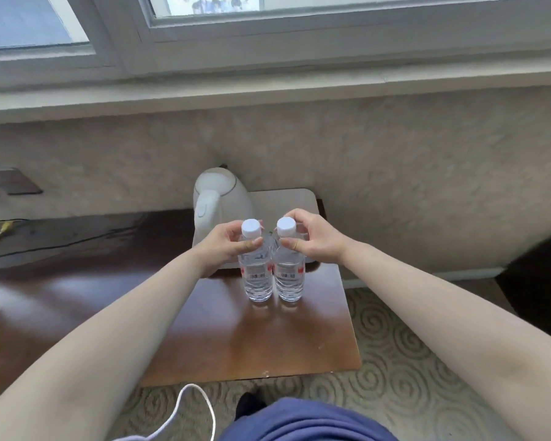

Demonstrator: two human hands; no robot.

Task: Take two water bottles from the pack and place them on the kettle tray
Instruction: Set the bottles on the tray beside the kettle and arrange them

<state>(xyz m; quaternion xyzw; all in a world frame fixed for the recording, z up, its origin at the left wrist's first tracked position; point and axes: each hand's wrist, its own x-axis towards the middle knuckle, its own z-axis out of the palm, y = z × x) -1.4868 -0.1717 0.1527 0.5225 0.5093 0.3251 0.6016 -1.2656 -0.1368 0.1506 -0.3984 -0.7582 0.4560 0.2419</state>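
Both hands pinch bottle necks just under the white caps: the left hand (226, 246) grips the left bottle (257, 275), the right hand (312, 238) the right bottle (289, 275). The clear, labelled bottles stand upright and touching on the wooden table (252, 338), just before the white tray (287, 202) holding the kettle (220, 202). Bare tray lies right of the kettle
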